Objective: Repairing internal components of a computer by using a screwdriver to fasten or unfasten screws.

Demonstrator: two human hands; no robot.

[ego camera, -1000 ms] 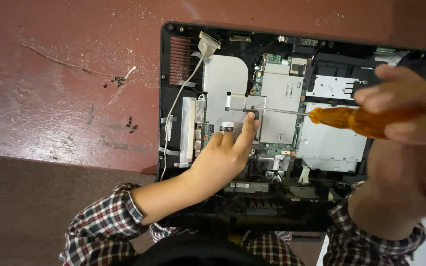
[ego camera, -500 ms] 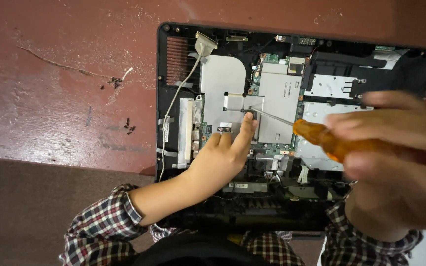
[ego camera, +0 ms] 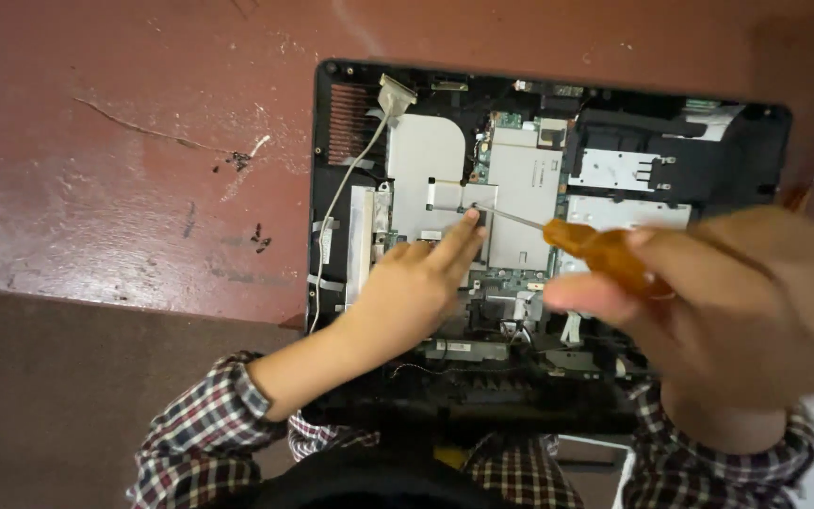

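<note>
- Left hand (ego camera: 416,287) rests flat on the open laptop (ego camera: 548,226), forefinger pointing to 1 o'clock at a metal plate (ego camera: 463,196).
- Right hand (ego camera: 746,311), blurry, grips an orange screwdriver (ego camera: 605,254); tip at 10 o'clock, beside that forefinger.

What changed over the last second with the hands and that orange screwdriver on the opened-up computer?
The right hand dropped lower and tilted the orange screwdriver, so its handle now sits lower and its shaft slants up-left toward the metal bracket; the hand kept its grip throughout. The left hand stayed put, index finger beside the screwdriver tip. The opened laptop kept its place on the red table.
</note>
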